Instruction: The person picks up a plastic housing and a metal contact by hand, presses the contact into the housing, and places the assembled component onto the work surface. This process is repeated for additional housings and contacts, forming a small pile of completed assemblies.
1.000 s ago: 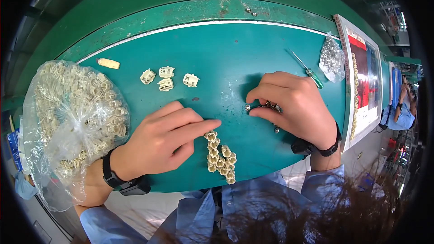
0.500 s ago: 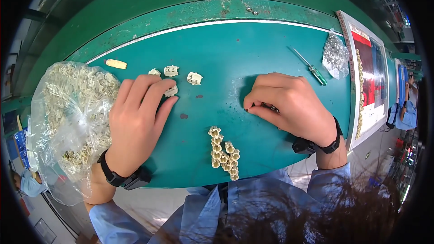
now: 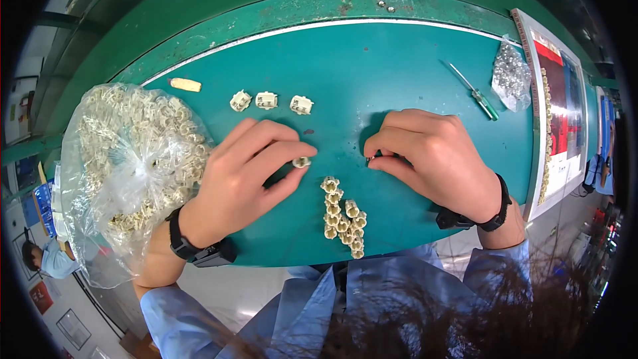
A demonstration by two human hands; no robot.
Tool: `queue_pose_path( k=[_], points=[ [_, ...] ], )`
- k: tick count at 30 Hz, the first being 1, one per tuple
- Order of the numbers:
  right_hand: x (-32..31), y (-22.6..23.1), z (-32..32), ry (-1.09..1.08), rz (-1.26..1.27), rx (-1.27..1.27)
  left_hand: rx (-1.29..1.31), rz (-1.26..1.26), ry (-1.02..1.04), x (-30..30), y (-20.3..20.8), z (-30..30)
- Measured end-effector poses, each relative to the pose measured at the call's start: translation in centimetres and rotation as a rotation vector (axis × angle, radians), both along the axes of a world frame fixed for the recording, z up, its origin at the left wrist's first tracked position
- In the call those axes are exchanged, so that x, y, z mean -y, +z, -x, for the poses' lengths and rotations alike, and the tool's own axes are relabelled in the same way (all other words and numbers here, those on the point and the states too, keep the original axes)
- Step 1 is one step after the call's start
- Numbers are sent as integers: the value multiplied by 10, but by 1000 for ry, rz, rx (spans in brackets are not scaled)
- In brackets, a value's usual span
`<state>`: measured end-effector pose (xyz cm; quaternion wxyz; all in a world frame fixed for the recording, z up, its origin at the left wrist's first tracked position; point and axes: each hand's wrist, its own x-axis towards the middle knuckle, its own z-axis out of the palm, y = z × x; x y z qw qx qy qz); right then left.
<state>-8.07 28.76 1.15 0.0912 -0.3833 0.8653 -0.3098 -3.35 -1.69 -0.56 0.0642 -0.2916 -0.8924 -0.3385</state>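
Between the thumb and forefinger of my left hand [image 3: 256, 166] is a small cream plastic housing [image 3: 302, 161], held just above the green mat. My right hand [image 3: 425, 153] is pinched at its fingertips on a tiny dark metal piece [image 3: 371, 157], too small to name. Beyond my left hand lie three loose cream housings, the rightmost one [image 3: 301, 105] a little apart from the others. A cluster of cream housings [image 3: 343, 219] stands near the mat's front edge between my hands, their round openings facing up.
A large clear bag of cream housings [image 3: 133, 159] stands at the left. At the right lie a screwdriver [image 3: 480, 96], a small bag of metal parts [image 3: 510, 78] and a white-framed panel [image 3: 531, 113]. A yellowish piece [image 3: 185, 84] rests at the far left.
My left hand has picked up a housing from beside the loose ones and brought it right, toward my right hand. My right hand stays pinched in about the same place.
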Motion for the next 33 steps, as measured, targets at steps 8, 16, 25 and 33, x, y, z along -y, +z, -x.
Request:
queue_pose_path(
  k=[8, 16, 25, 33],
  points=[
    [13, -2, -5, 31, 94, 38, 114, -72, -15, -8, -10, -1],
    [12, 10, 1, -59, 83, 85, 90, -112, -23, -9, -14, -1],
    [18, 1, -9, 114, 5, 36, 115, -124, -26, -7, -16, -2],
    [18, -4, -9, 79, 84, 62, 162, -147, -29, -5, -12, -1]
  ],
)
